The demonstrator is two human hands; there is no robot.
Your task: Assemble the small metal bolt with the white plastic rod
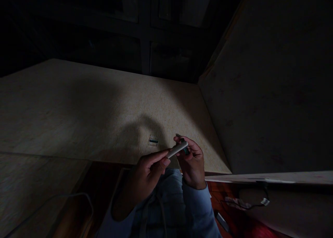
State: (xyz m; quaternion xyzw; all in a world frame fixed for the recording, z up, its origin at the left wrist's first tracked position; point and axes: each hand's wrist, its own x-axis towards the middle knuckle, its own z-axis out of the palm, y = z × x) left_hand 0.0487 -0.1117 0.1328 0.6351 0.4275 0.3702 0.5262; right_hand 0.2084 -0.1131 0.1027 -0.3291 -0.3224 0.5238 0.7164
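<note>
My left hand point(152, 165) is closed on one end of a slim white object with a rounded tip point(177, 150), possibly a remote control seen edge-on. The white object slants up to the right, its far end against the fingers of my right hand point(192, 158). Pinched in those right fingers is a small dark green, cylinder-like piece point(186, 150), perhaps a battery, right beside the white tip. A small pale bit point(178, 135) shows above the right fingertips. On the tabletop, left of both hands, lies a small dark bar on a pale rectangle point(153, 141).
The pale speckled tabletop point(104, 109) ends at a wall point(273, 92) on the right and a dark window frame point(145, 33) behind. A cable point(75, 194) runs at lower left. Another cable point(249, 206) and a pale box-like object point(222, 221) are at lower right.
</note>
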